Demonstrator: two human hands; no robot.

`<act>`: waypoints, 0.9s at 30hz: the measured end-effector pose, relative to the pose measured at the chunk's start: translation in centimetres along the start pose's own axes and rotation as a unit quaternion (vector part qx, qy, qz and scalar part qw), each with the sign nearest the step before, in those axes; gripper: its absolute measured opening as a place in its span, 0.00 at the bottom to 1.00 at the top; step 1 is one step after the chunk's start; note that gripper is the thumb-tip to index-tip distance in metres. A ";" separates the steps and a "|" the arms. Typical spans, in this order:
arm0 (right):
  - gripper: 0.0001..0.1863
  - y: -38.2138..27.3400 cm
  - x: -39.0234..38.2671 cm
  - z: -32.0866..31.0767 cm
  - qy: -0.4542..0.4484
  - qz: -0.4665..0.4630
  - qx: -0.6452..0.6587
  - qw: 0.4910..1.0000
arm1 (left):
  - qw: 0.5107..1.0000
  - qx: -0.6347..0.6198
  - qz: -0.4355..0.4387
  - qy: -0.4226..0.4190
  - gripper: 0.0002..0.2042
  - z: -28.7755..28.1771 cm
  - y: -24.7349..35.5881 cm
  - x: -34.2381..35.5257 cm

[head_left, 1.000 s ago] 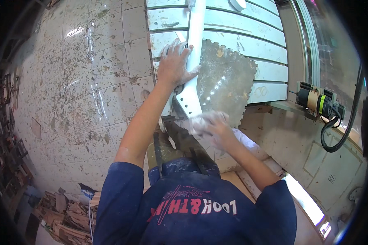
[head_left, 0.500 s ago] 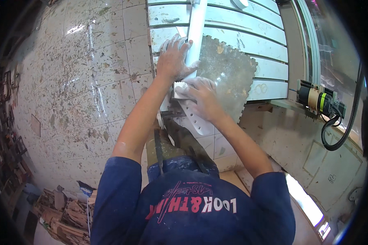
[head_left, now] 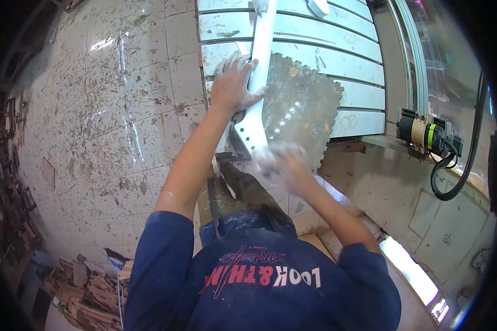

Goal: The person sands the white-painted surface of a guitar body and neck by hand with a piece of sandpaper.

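Observation:
A long white piece lies lengthwise over the slatted table. Its near end widens into a flat part with a row of dark holes. My left hand, dusted white, grips the narrow stretch, its thumb across the top and its fingers at the left side. My right hand is blurred by motion at the near end of the piece, partly covering it. The pale block it held a moment before is smeared and hard to make out, but the fingers still look closed round it.
A grey mat with toothed edges lies under the piece on the white slatted table. At the right are a black motor and a looped cable. Wood scraps are heaped on the stained tiled floor.
My right hand has slid with the block toward me along the piece, uncovering the bend and several holes. My left hand stays nearly in place on the narrow stretch.

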State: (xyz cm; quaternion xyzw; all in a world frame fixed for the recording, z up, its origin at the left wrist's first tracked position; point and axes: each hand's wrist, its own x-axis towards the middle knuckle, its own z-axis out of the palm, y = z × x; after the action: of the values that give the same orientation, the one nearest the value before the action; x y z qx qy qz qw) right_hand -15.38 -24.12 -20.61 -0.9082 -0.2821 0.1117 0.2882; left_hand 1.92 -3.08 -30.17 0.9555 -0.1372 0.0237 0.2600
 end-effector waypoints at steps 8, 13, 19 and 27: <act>0.24 1.1 8.3 0.1 0.047 0.028 0.012 0.998 | 1.000 -0.012 0.014 0.014 0.39 0.5 0.5 0.2; 0.25 0.6 -1.5 0.0 -0.027 0.006 0.010 1.000 | 1.000 0.001 0.000 0.015 0.39 0.3 0.0 0.1; 0.23 1.9 8.1 0.4 0.055 0.053 -0.020 0.997 | 1.000 -0.007 0.023 0.014 0.39 0.5 0.3 0.2; 0.24 1.5 0.9 1.4 0.013 0.029 -0.005 0.999 | 1.000 -0.015 0.008 0.015 0.38 -0.2 0.3 -0.3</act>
State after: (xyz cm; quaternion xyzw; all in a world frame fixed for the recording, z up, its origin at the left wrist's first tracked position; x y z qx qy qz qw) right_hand -14.53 -23.96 -22.68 -0.9187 -0.2526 0.1070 0.2841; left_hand 1.52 -3.20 -29.91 0.9501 -0.1409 0.0379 0.2758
